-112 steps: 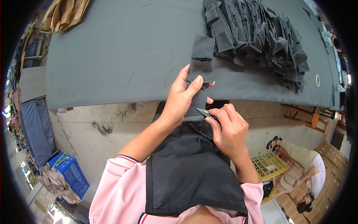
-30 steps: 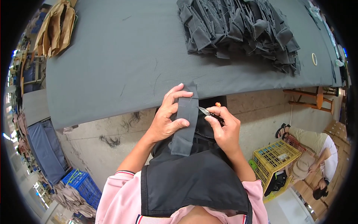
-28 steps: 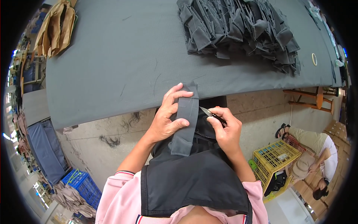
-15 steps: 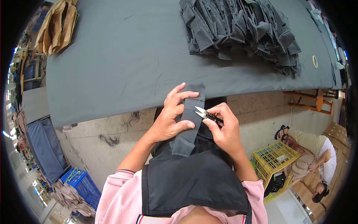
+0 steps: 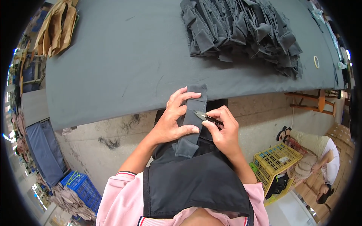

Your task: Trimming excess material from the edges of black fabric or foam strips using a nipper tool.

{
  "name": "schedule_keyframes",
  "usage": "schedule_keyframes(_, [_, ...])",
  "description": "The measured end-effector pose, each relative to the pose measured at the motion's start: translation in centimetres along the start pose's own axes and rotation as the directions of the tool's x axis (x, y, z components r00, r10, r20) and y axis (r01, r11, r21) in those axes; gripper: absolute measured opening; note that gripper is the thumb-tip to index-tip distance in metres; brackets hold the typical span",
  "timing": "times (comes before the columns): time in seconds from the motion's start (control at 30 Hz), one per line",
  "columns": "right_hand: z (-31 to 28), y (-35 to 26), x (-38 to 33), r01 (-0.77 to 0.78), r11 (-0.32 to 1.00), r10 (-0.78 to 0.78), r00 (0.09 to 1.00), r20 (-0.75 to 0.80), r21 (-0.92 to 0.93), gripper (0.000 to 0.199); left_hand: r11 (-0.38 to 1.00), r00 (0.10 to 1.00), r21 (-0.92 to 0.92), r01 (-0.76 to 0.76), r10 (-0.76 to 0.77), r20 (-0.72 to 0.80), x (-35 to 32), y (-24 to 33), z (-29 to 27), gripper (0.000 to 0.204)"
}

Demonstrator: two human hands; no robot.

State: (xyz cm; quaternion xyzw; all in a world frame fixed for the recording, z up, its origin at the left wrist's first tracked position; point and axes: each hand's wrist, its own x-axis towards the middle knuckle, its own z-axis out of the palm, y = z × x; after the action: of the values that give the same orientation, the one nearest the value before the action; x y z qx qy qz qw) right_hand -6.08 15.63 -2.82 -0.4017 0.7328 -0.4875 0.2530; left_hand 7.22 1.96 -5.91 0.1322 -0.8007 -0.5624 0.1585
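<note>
A narrow dark grey fabric strip (image 5: 193, 107) lies lengthwise over the table's front edge and my lap, its lower end folded. My left hand (image 5: 172, 118) is closed on it from the left, fingers on its upper part and thumb pressing lower down. In my right hand (image 5: 225, 128) is a pair of thread snips (image 5: 205, 116) with black handles. Their blades are closed together, with the tips on the middle of the strip, between my left thumb and fingers.
A heap of similar grey fabric pieces (image 5: 241, 32) lies at the table's far right, near a ring (image 5: 316, 62). Brown paper (image 5: 58, 28) sits far left on the grey-covered table (image 5: 113, 71). Yellow crate (image 5: 277, 160) and a crouching person (image 5: 320, 154) are right; blue crate (image 5: 83, 186) left.
The snips' blades have come together, and their tips have moved slightly left on the strip. My left hand keeps nearly the same place.
</note>
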Motion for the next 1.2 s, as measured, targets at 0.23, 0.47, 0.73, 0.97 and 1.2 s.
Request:
schedule_keyframes(0.23, [0.1,-0.2,0.7,0.109,0.981,-0.119,0.991,-0.059,-0.161,0.016,0.996,1.000,0.093,-0.004,0.003,0.005,1.1,0.5,-0.5,0.052])
schedule_keyframes(0.47, [-1.4,0.4,-0.4,0.147,0.950,-0.183,0.977,-0.111,-0.276,0.015,0.993,0.998,-0.113,0.027,-0.020,0.064,2.3,0.1,1.0,0.048])
schedule_keyframes(0.73, [-2.9,0.3,-3.7,-0.015,0.983,-0.064,0.909,-0.412,-0.185,0.020,0.963,0.966,-0.261,0.062,0.008,0.259,5.5,3.9,4.4,0.049])
schedule_keyframes(0.97, [-4.3,1.7,-5.6,-0.012,0.992,0.089,0.782,-0.618,0.127,0.022,0.959,0.939,-0.282,0.001,0.096,0.331,7.2,5.5,7.7,0.037])
schedule_keyframes(1.2, [-5.5,3.4,-6.9,0.061,0.761,0.285,0.864,-0.416,0.646,0.020,0.962,0.974,-0.272,0.040,0.023,0.226,8.4,5.8,12.1,0.028])
